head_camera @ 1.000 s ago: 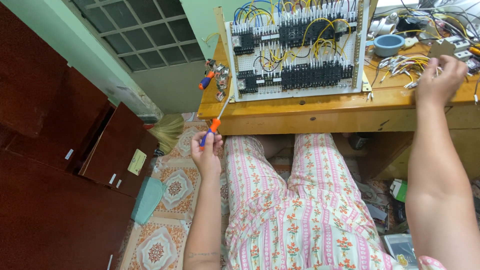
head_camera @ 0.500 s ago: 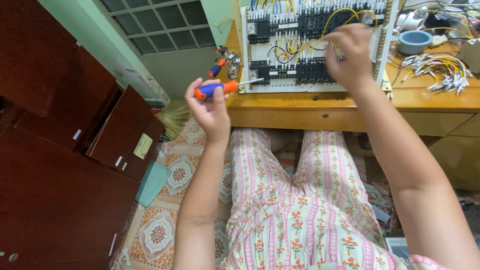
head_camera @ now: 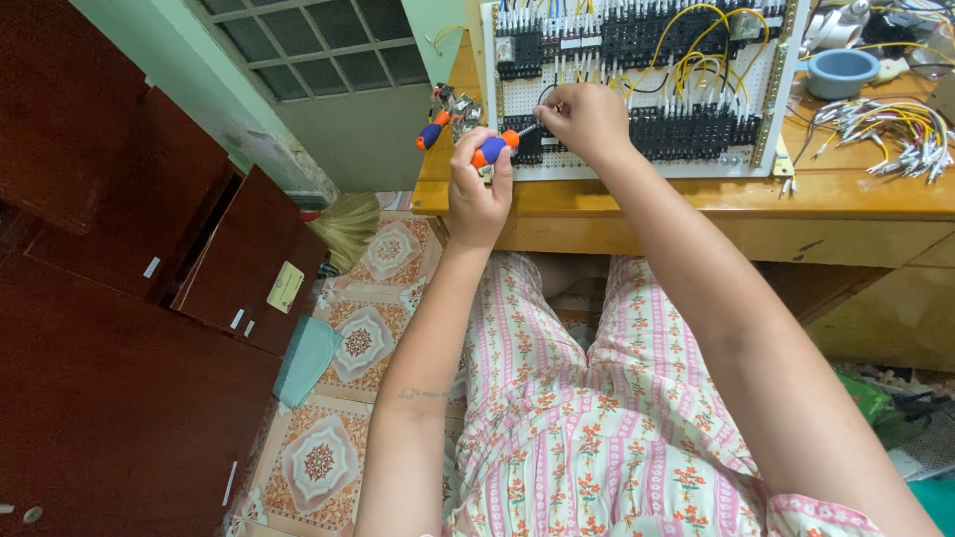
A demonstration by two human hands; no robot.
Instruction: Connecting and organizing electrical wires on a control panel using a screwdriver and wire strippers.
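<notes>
Two hands meet at the lower left corner of the wiring panel (head_camera: 637, 89). Our left hand (head_camera: 479, 189) is closed in a fist round the orange-and-blue handle of a screwdriver (head_camera: 494, 149), the shaft running out past the thumb towards the right hand. Our right hand (head_camera: 587, 119) sits just beyond the tip, fingers bunched together and pinching at something small against the panel; whether that is a wire end or the driver's tip, we cannot tell.

Progress, as we judge it: most of the panel above and to the right of our hands looks wired already, with rows of black terminal blocks (head_camera: 686, 129) seated and yellow wires (head_camera: 696, 60) looped between them. The block under our right fingers appears to be the one in hand. A bundle of loose wires (head_camera: 885, 124) lies on the wooden table (head_camera: 696, 199) well to the right of that hand, so we judge that more connections remain.

Screwdriver notes: stubby grip, orange with a blue band, held level and nearly parallel to the table edge. It is half hidden by our left fingers; the metal shaft is dark and thin.

Near the left hand, just above it, a second orange-and-blue tool (head_camera: 432, 132) rests on the table corner. A blue bowl (head_camera: 842, 72) stands far off to the right.
</notes>
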